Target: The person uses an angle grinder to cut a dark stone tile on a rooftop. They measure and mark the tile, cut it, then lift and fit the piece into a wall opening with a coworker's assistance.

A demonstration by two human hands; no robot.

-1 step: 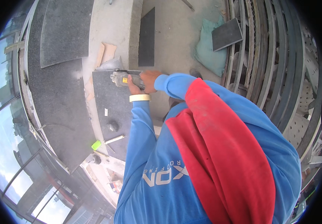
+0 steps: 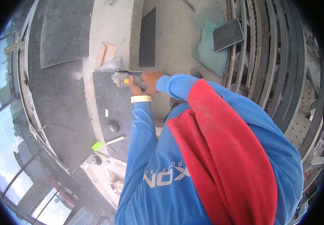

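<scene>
Both my hands hold a grey angle grinder at the far edge of a dark speckled stone slab. My left hand, with a cream band at the wrist, grips the grinder body from below. My right hand grips it from the right, coming out of a blue sleeve. The disc end touches the slab's top edge, and pale dust rises there. My blue shirt and red vest hide the near right part of the slab.
A large dark slab lies at the far left and a narrow dark strip ahead. A green-handled tool and a small round object rest on the slab. A teal sack carries a dark tile. Metal rails curve on the right.
</scene>
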